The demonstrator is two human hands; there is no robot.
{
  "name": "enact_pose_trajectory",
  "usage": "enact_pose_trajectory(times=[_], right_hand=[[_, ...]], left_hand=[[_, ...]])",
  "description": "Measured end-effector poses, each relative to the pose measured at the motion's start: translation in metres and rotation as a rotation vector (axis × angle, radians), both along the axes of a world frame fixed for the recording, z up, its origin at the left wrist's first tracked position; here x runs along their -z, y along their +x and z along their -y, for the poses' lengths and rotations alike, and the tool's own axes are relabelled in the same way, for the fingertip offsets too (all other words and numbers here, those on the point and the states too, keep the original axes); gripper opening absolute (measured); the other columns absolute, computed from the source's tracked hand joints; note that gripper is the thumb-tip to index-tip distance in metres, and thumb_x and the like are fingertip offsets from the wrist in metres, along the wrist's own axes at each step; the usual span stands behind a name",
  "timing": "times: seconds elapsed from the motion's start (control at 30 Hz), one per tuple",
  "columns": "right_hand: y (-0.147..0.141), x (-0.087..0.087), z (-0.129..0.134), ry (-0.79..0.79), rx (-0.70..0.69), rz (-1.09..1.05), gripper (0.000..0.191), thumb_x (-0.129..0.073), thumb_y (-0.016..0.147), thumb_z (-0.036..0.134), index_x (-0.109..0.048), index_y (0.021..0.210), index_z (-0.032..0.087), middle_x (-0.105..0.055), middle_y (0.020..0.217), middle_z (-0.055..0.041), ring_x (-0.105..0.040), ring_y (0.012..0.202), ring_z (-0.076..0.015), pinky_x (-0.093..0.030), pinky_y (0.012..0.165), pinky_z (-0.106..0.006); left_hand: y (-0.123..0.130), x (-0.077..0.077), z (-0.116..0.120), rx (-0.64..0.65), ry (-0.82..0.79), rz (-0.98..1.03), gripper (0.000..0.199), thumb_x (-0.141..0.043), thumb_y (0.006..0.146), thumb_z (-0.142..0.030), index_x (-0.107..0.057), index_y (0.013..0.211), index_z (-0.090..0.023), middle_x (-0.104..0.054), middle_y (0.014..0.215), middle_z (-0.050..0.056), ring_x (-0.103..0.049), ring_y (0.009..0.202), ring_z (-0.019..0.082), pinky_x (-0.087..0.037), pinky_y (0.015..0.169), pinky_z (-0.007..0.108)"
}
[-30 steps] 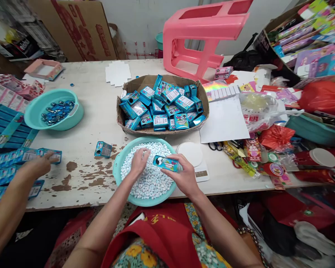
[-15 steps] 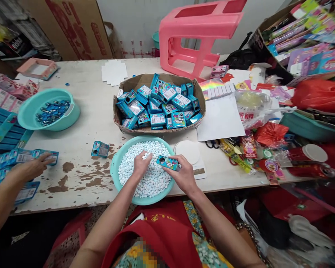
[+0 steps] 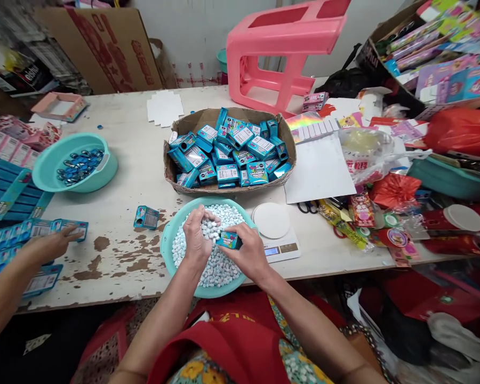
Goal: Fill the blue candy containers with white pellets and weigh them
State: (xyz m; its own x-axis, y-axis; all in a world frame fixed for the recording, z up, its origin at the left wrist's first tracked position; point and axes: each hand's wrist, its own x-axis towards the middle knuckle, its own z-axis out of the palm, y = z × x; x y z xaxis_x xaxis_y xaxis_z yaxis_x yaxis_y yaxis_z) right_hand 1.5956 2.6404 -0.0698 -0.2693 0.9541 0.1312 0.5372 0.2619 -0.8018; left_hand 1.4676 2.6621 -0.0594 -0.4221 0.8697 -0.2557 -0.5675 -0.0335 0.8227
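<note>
My left hand (image 3: pixel 197 234) is cupped around a heap of small white candies (image 3: pixel 210 230), above a turquoise basin (image 3: pixel 167 250) full of the same candies. Gripped in my right hand (image 3: pixel 248 248) is a small blue candy box (image 3: pixel 229 240), tilted so that its end meets the cupped candies. Behind the basin stands a cut-down cardboard carton (image 3: pixel 184 186) piled with more blue boxes. A single blue box (image 3: pixel 146 217) lies on the table to the left of the basin. Beside my right hand is a white digital scale (image 3: pixel 274 221) with its display lit.
At the left a co-worker's hand (image 3: pixel 56 244) touches rows of blue boxes. Another turquoise basin (image 3: pixel 42 184) contains shiny blue pieces. A pink stool (image 3: pixel 260 45) lies at the back; scissors (image 3: pixel 307 207), wrappers and bags crowd the right side.
My left hand has risen from the candies in the basin, now cupping a heap. My right hand has brought the candy box left and lower, against the left hand. The scale shows more fully.
</note>
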Motion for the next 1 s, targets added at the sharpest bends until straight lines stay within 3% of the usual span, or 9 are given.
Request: enact_pose_trajectory(times=[0.23,1.0], right_hand=[[0.002,-0.002,-0.005,-0.043,-0.017,-0.028,0.031,-0.076,0.066,0.022,-0.063,0.094,0.022,-0.065,0.091,-0.0026,-0.061,0.091,-0.0223,-0.045,0.079,-0.034],[0.002,-0.006,-0.010,-0.069,0.007,-0.059,0.030,-0.073,0.066,0.019,-0.064,0.094,0.023,-0.065,0.090,-0.0019,-0.061,0.088,-0.0211,-0.047,0.078,-0.033]], left_hand=[[0.004,-0.002,-0.003,-0.011,-0.025,-0.018,0.025,-0.063,0.077,-0.037,-0.053,0.069,-0.016,-0.052,0.059,-0.002,-0.058,0.057,0.013,-0.048,0.059,0.027],[0.017,-0.007,-0.004,0.002,-0.044,-0.166,0.029,-0.062,0.079,-0.039,-0.049,0.066,-0.017,-0.050,0.059,-0.003,-0.050,0.050,0.008,-0.040,0.049,0.019]])
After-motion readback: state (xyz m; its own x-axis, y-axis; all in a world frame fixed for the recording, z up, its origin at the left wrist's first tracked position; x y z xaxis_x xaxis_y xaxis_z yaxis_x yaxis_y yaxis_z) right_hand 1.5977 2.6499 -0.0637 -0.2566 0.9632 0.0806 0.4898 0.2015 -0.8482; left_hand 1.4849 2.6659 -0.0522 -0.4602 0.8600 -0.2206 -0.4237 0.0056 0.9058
